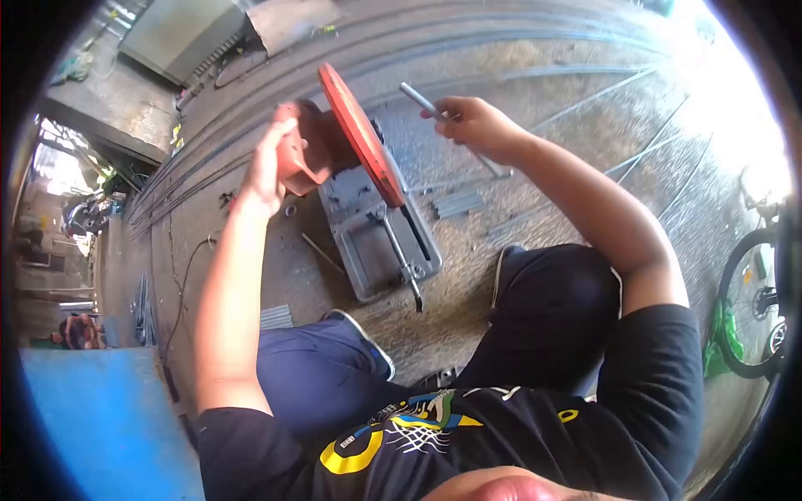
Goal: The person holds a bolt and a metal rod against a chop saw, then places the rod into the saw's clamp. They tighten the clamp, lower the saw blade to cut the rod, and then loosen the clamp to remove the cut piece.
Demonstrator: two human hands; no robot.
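In front of me on the concrete floor stands a cut-off saw with a red blade guard [361,138] and a grey base [368,271]. Its head is raised and tilts over the base. My left hand [269,163] is closed around the red handle and housing [301,159] on the saw's left side; some fingers are hidden. To the right of the guard, my right hand [478,129] pinches a thin metal tube [414,95], held slanting in the air. A clamp screw [398,250] runs along the base. Short cut tubes [458,205] lie just right of it.
Long metal rods [493,37] stretch across the floor at the far side. More short pieces [276,317] lie by my left leg. A bicycle wheel [752,305] and green bag [723,342] are at right, a blue panel [92,417] at lower left, a cable [185,288] at left.
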